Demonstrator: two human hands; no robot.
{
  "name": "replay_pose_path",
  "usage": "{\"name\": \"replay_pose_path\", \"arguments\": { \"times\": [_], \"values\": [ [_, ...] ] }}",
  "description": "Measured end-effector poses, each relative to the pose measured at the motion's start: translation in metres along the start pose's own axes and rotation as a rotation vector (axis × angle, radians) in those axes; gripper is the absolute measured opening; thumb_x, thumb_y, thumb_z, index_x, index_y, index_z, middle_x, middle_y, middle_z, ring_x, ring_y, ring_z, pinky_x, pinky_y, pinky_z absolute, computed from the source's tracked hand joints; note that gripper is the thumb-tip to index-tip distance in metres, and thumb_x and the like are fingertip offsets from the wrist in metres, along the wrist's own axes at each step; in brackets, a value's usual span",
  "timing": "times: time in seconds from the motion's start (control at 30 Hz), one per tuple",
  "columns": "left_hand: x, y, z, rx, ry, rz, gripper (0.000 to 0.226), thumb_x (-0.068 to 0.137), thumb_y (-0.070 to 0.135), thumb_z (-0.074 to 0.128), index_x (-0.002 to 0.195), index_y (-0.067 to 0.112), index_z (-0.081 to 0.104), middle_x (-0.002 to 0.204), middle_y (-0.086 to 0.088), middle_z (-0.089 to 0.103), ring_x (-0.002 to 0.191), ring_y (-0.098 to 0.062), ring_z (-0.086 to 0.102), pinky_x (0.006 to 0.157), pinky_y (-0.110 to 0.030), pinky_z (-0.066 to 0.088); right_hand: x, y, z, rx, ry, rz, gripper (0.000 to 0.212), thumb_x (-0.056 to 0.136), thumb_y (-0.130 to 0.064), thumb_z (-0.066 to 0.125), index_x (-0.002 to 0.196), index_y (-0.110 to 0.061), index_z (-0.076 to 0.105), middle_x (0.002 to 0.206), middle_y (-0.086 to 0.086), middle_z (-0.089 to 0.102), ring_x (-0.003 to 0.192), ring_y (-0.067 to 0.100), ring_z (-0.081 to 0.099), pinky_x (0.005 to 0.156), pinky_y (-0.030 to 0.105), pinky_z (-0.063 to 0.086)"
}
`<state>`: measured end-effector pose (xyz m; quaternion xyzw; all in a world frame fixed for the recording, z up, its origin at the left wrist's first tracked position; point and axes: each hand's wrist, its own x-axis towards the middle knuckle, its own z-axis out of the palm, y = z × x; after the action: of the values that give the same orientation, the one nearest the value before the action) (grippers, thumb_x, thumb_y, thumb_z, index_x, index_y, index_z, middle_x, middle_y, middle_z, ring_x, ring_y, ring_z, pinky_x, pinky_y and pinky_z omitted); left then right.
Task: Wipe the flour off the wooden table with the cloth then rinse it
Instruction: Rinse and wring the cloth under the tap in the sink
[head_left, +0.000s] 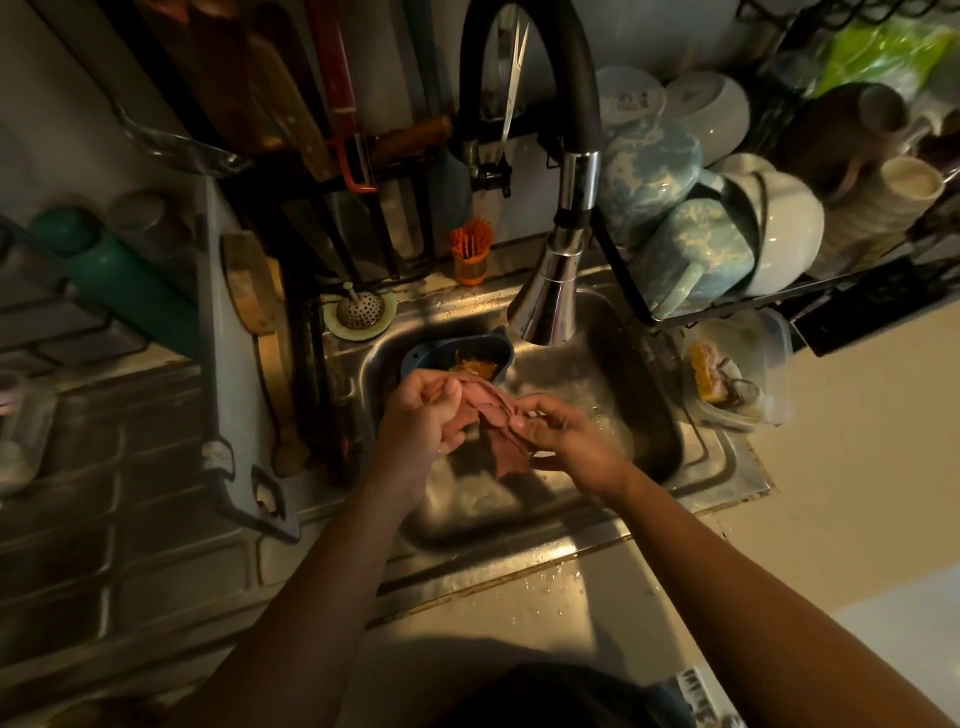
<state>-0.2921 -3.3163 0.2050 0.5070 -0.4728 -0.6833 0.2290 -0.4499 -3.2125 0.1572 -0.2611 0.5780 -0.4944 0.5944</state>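
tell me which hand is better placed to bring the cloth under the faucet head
Right, probably. The right hand pinches the pink cloth and sits closer to the spot below the faucet head. The left hand grips the other end farther off, by the blue bowl.

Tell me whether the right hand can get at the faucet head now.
Probably yes: the faucet head hangs just beyond the right hand, nothing between, though that hand holds the pink cloth.
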Motion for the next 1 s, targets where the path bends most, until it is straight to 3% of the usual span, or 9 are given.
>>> {"name": "replay_pose_path", "arguments": {
  "times": [0.13, 0.2, 0.33, 0.43, 0.53, 0.63, 0.8, 0.9, 1.0],
  "values": [
    [-0.003, 0.000, -0.003, 0.115, -0.117, 0.099, 0.009, 0.101, 0.024, 0.055, 0.095, 0.020, 0.060, 0.086, 0.002, 0.068, 0.076, -0.007, 0.068, 0.064, -0.019, 0.050, -0.003, -0.001, 0.003, 0.048, 0.062, -0.028, 0.024, 0.103, -0.021, 0.053, 0.122, -0.006, 0.056, 0.102, 0.009, 0.071, 0.092, 0.030, 0.066, 0.077, 0.042, 0.056],
    [-0.003, -0.008, -0.002, 0.235, -0.141, 0.202, 0.002, 0.098, 0.025, 0.059, 0.098, 0.024, 0.059, 0.091, 0.005, 0.068, 0.082, -0.006, 0.068, 0.064, -0.015, 0.050, -0.003, -0.007, 0.011, 0.073, 0.076, -0.046, 0.030, 0.102, -0.024, 0.055, 0.127, -0.007, 0.054, 0.104, 0.011, 0.068, 0.092, 0.030, 0.066, 0.082, 0.045, 0.056],
    [0.000, -0.024, -0.002, 0.379, -0.208, 0.508, 0.026, 0.099, 0.021, 0.060, 0.124, 0.022, 0.055, 0.117, 0.001, 0.065, 0.107, -0.009, 0.065, 0.085, -0.025, 0.056, -0.003, -0.018, 0.018, 0.157, 0.017, -0.092, 0.041, 0.098, -0.029, 0.059, 0.132, -0.008, 0.056, 0.116, 0.020, 0.067, 0.102, 0.033, 0.069, 0.089, 0.046, 0.058],
    [-0.001, -0.030, 0.001, 0.457, -0.191, 0.580, 0.021, 0.100, 0.030, 0.057, 0.118, 0.022, 0.064, 0.115, 0.005, 0.066, 0.107, -0.011, 0.065, 0.086, -0.035, 0.057, 0.002, -0.015, 0.018, 0.054, 0.034, -0.161, 0.032, 0.098, -0.019, 0.062, 0.128, -0.009, 0.060, 0.120, 0.022, 0.067, 0.110, 0.037, 0.067, 0.093, 0.052, 0.056],
    [-0.003, -0.039, 0.005, 0.441, -0.084, 0.573, 0.008, 0.099, 0.023, 0.059, 0.100, 0.020, 0.066, 0.093, 0.006, 0.070, 0.087, -0.007, 0.068, 0.074, -0.029, 0.057, 0.007, -0.010, 0.026, -0.085, 0.168, -0.220, 0.008, 0.096, -0.011, 0.066, 0.104, -0.012, 0.069, 0.091, 0.012, 0.073, 0.081, 0.022, 0.069, 0.074, 0.041, 0.057],
    [-0.006, -0.043, 0.011, 0.452, 0.023, 0.530, 0.008, 0.097, 0.014, 0.060, 0.093, 0.020, 0.063, 0.081, 0.009, 0.067, 0.076, -0.002, 0.066, 0.067, -0.023, 0.053, 0.012, -0.002, 0.033, -0.173, 0.267, -0.234, 0.013, 0.093, -0.004, 0.069, 0.088, -0.016, 0.065, 0.071, -0.003, 0.066, 0.061, 0.003, 0.060, 0.058, 0.022, 0.048],
    [-0.003, -0.046, 0.016, 0.415, 0.054, 0.424, 0.013, 0.095, 0.009, 0.060, 0.089, 0.019, 0.064, 0.083, 0.007, 0.068, 0.078, -0.006, 0.066, 0.069, -0.031, 0.059, 0.016, 0.005, 0.036, -0.162, 0.331, -0.264, 0.024, 0.087, 0.003, 0.070, 0.077, -0.017, 0.060, 0.067, 0.006, 0.062, 0.061, 0.015, 0.059, 0.054, 0.028, 0.049],
    [0.000, -0.040, 0.017, 0.378, 0.061, 0.428, 0.017, 0.097, 0.008, 0.058, 0.085, 0.020, 0.063, 0.077, 0.006, 0.065, 0.070, -0.002, 0.063, 0.064, -0.017, 0.052, 0.014, 0.000, 0.036, -0.095, 0.314, -0.260, 0.021, 0.091, 0.002, 0.068, 0.079, -0.014, 0.061, 0.064, -0.002, 0.062, 0.059, 0.009, 0.058, 0.054, 0.024, 0.049],
    [0.010, -0.034, 0.010, 0.470, 0.045, 0.429, 0.013, 0.100, 0.014, 0.055, 0.089, 0.019, 0.062, 0.080, 0.007, 0.062, 0.071, 0.003, 0.058, 0.062, -0.006, 0.041, 0.012, -0.005, 0.030, -0.030, 0.212, -0.226, 0.003, 0.093, -0.013, 0.069, 0.094, -0.011, 0.071, 0.081, 0.018, 0.067, 0.074, 0.029, 0.059, 0.068, 0.039, 0.049]
  ]
}}
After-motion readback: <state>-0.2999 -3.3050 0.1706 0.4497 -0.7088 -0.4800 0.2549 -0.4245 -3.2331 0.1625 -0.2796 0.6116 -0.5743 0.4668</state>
